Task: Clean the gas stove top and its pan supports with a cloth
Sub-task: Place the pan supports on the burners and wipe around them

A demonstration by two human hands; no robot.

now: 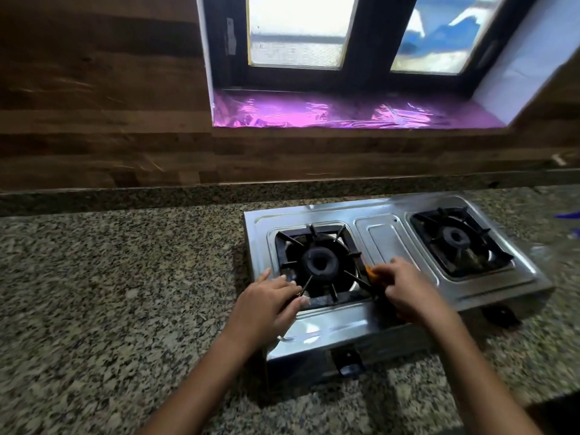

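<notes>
A steel two-burner gas stove (386, 237) sits on the granite counter. Its left black pan support (317, 262) rests over the left burner, and the right pan support (458, 240) over the right one. My left hand (270, 302) lies at the front-left corner of the left support, fingers curled onto its frame. My right hand (405, 287) is at that support's front-right corner, gripping an orange cloth (370, 273) of which only a small edge shows past the fingers.
The speckled granite counter (110, 293) stretches left of the stove. A wood-look wall and a window with a purple-lined sill (345, 113) stand behind. A stove knob (348, 362) faces front. Blue objects (568, 215) lie at the right edge.
</notes>
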